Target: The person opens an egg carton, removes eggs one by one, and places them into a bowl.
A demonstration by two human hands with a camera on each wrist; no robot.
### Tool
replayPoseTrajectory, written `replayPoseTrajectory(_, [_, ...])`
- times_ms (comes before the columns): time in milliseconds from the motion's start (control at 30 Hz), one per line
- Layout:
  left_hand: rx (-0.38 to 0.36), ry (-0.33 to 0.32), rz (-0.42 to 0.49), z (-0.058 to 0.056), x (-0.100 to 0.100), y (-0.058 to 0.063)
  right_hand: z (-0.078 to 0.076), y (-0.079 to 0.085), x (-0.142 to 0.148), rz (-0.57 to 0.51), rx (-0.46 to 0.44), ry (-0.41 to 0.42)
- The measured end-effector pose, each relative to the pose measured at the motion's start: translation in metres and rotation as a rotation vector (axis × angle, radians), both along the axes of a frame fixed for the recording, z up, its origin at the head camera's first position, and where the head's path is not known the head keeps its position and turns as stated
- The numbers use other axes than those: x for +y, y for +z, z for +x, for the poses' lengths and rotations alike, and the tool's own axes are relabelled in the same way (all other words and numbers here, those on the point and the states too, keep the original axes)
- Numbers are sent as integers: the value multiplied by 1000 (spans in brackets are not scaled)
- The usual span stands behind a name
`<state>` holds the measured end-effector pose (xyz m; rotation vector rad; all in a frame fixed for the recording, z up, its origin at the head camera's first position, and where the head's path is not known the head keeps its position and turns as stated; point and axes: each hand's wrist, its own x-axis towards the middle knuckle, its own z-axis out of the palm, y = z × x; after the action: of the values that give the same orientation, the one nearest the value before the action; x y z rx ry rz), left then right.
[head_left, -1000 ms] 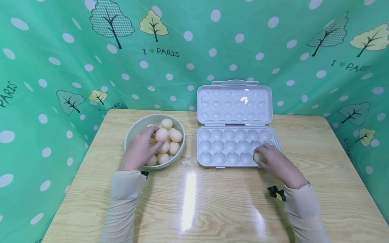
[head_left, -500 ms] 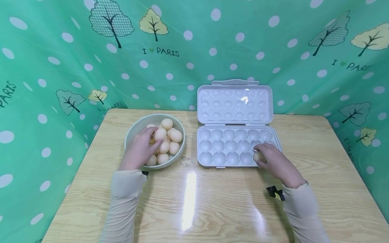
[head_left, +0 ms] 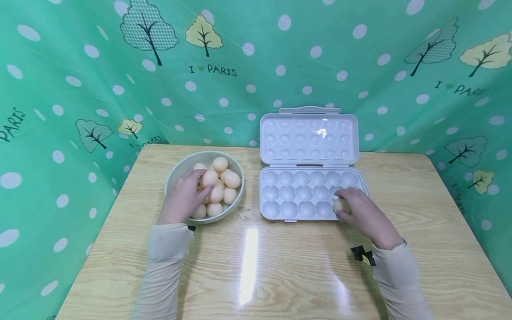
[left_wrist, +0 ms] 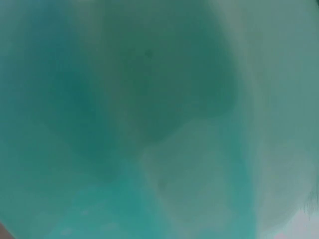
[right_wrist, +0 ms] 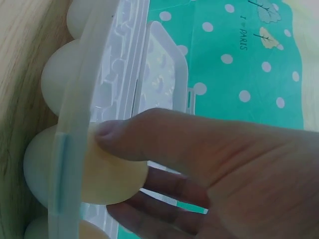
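Observation:
My left hand (head_left: 184, 195) reaches into a pale green round bowl (head_left: 170, 178) of eggs, thumb and fingers around an egg (head_left: 210, 178) on top of the pile. My right hand (head_left: 366, 218) holds another egg (head_left: 341, 206) at the front row of the egg box (head_left: 304, 192), toward its right end. In the right wrist view, the thumb lies on one side of that egg (right_wrist: 112, 177) and fingers on the other; its lower part is behind the box's rim. Part of a second egg (right_wrist: 93, 232) shows beside it. The left wrist view holds only blurred green surfaces.
The box's lid (head_left: 310, 138) stands raised at the back against the green curtain (head_left: 256, 66). Both containers rest on a wooden table (head_left: 288, 266), the bowl to the left of the box. A bright light reflection runs down the table's middle.
The egg at my left fingertips has shifted slightly toward the hand. My right hand stays in place with its egg, and the head view tilts a little.

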<state>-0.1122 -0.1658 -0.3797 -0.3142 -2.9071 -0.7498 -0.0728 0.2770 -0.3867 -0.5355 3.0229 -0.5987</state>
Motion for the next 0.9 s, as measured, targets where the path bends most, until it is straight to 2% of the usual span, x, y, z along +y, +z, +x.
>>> replayPoseTrajectory(267, [-33, 7, -1, 0, 1, -1, 4, 4, -2, 14, 50, -25])
replayPoseTrajectory(433, [-21, 24, 19, 1, 2, 0, 6, 8, -5, 13, 115, -21])
replayPoseTrajectory(700, [76, 35, 43, 3, 7, 4, 9, 11, -10, -31, 256, 21])
replayPoseTrajectory(900, [144, -4, 72, 7, 17, 10, 10, 10, -14, -49, 324, 32])
